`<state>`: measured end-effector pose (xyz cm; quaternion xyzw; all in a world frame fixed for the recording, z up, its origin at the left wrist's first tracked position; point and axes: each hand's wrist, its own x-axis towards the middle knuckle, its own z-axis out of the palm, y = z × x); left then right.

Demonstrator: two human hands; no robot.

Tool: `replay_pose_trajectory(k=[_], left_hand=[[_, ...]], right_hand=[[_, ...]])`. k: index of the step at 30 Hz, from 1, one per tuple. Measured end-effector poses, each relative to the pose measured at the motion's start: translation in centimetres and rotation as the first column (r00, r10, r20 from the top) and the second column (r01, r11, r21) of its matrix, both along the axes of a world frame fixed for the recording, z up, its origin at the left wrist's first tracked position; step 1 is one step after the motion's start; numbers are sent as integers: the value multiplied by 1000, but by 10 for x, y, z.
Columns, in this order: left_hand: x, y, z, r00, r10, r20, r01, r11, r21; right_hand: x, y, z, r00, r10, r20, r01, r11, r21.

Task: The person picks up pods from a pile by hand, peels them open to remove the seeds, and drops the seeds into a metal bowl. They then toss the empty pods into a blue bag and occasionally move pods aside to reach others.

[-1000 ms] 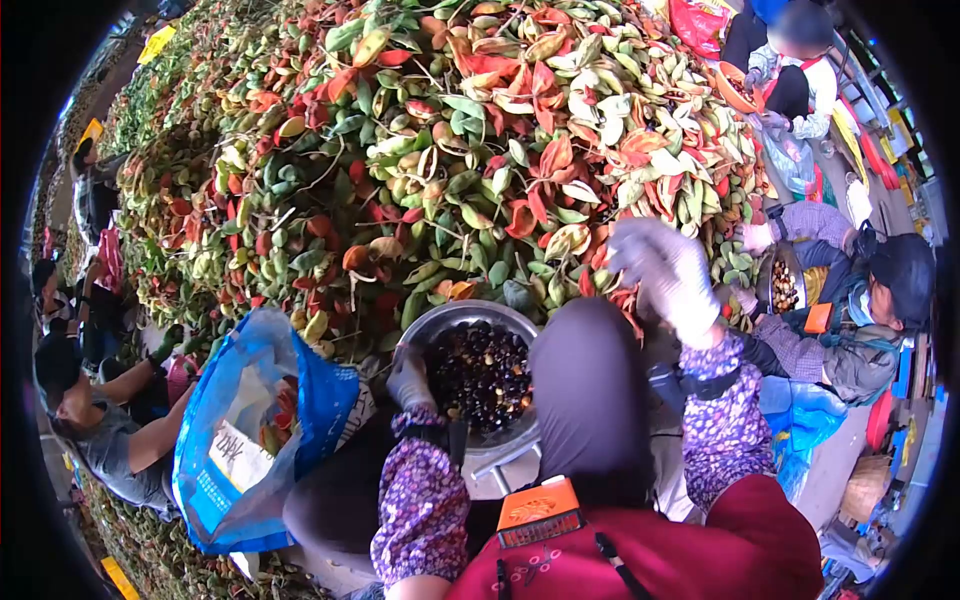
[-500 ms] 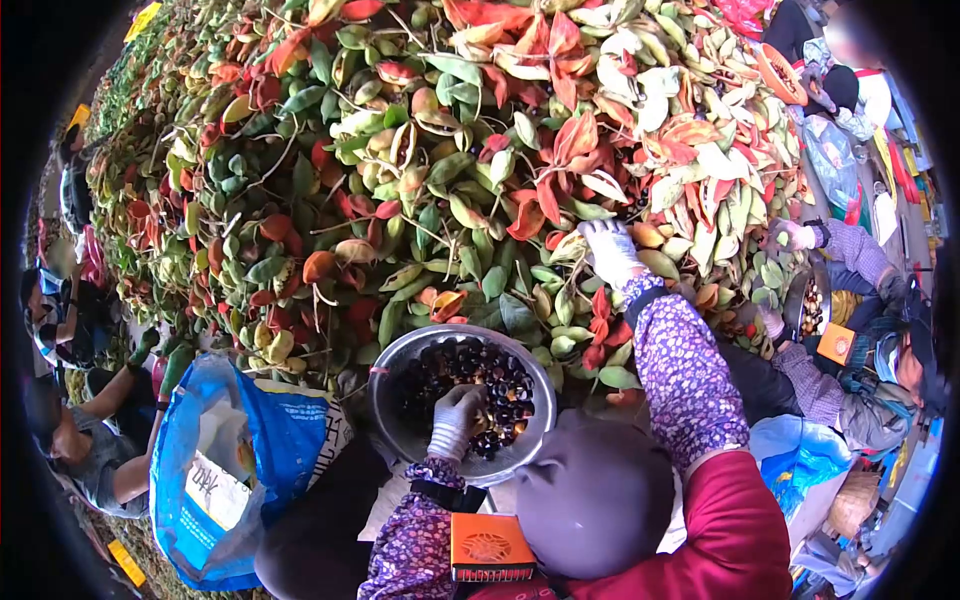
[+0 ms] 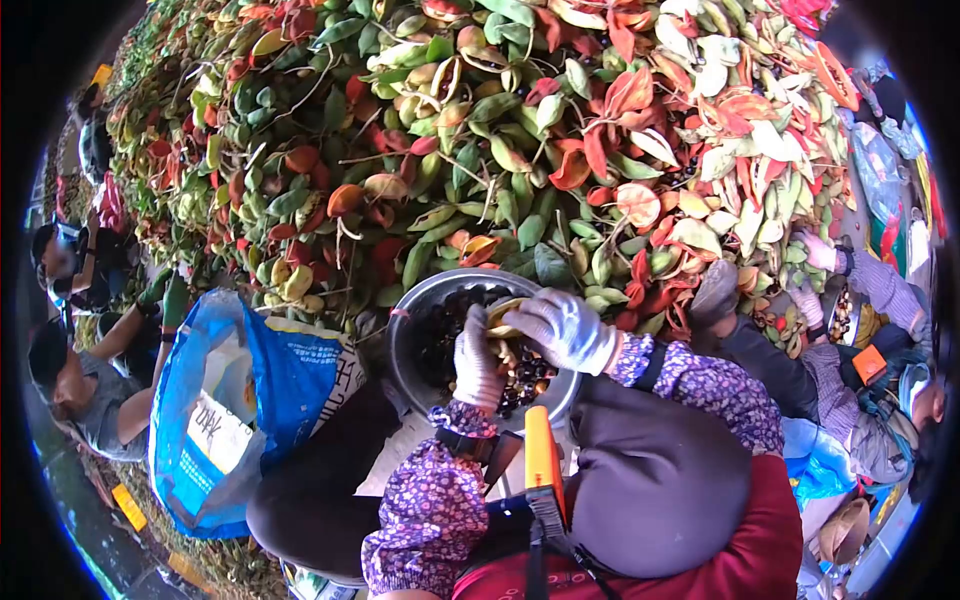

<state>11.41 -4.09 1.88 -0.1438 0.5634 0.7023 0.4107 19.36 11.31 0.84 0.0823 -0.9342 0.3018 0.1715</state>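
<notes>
A metal bowl (image 3: 398,345) sits before me with many dark, shiny seeds (image 3: 452,330) and some brown ones inside. Above it, my gloved left hand (image 3: 478,362) and my gloved right hand (image 3: 565,330) come together on a yellowish-brown seed pod (image 3: 503,312). The left fingers grip its near left side, while the right fingers curl over its right side and hide part of it. Beyond the rim rises a large heap of green, red and pale pods (image 3: 480,150).
On the left stands a blue sack (image 3: 265,400) with a paper label. Co-workers sit at both sides; at right, a person's gloved hand (image 3: 806,300) is beside another bowl of seeds (image 3: 842,318). An orange basket (image 3: 836,75) stands at the far right of the heap.
My right hand has come back from the heap to the bowl, and a pod now shows between both hands. My left hand has lifted from the seeds. The view has shifted.
</notes>
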Motion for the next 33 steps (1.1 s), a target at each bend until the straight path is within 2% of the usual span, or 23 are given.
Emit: replay_pose_trajectory(k=[2,3,4,5,8,9,10,11,12,13,15,17,18,19,22,23,24,26,27,29,31,32,33], left_hand=[[-8,-23,5,994,-65,-92,58,995,-84],[-14,-37,10,972,-181,-146,159,975,-152],[-16,-57,-4,958,-276,-75,262,952,-155],[-13,-62,-1,956,-286,-70,271,948,-165],[-8,-70,-2,900,-408,-156,352,889,-293],[-7,-75,-4,906,-419,-63,386,878,-283],[-4,-76,-9,902,-431,-40,401,868,-294],[2,-75,-13,899,-437,-18,412,859,-303],[6,-72,-25,802,-549,-235,416,797,-438],[15,-74,-32,790,-511,-340,327,820,-470],[21,-81,-53,824,-506,-254,303,773,-557],[21,-83,-58,784,-519,-340,257,770,-583],[16,-84,-57,808,-480,-341,249,804,-540],[14,-83,-57,836,-430,-340,232,839,-493],[11,-74,-27,920,-351,-174,245,862,-443],[13,-81,-28,945,-314,-92,245,865,-439],[15,-88,-33,941,-325,-92,253,859,-444],[17,-90,-34,896,-272,-352,127,915,-383],[13,-87,-30,895,-273,-351,128,914,-386],[1,-88,-17,859,-424,-286,260,843,-470],[1,-96,-28,838,-473,-274,307,822,-480],[7,-98,-30,826,-446,-345,280,855,-436],[9,-90,-19,885,-390,-255,268,874,-405]], right_hand=[[-7,-20,-10,995,74,66,-63,986,-154],[-8,-29,-13,977,131,169,-89,968,-236],[-9,-32,-16,932,233,279,-150,945,-290],[-8,-34,-19,863,335,378,-202,915,-351],[-3,-42,-15,772,404,490,-240,900,-363],[-2,-43,-11,704,439,558,-240,887,-395],[1,-47,-20,789,430,439,-266,883,-387],[-2,-46,-22,791,430,435,-268,883,-386],[-6,-46,-24,702,430,568,-341,903,-261],[-8,-50,-26,604,402,689,-427,892,-146],[-11,-59,-35,624,363,692,-424,901,-89],[-13,-64,-38,656,231,719,-351,936,20],[-15,-65,-39,658,166,734,-267,964,21],[-21,-67,-41,634,156,757,-284,958,40],[-21,-56,-37,668,232,707,-334,942,6],[-17,-53,-49,659,321,680,-354,930,-96],[-12,-53,-58,650,406,643,-374,907,-195],[-5,-55,-66,645,409,645,-352,909,-224],[-1,-57,-63,649,415,637,-311,909,-276],[-2,-66,-66,675,430,600,-219,893,-394],[-8,-71,-67,655,439,615,-236,892,-385],[-10,-69,-64,671,429,604,-276,901,-334],[-12,-68,-57,683,422,596,-313,907,-283]])
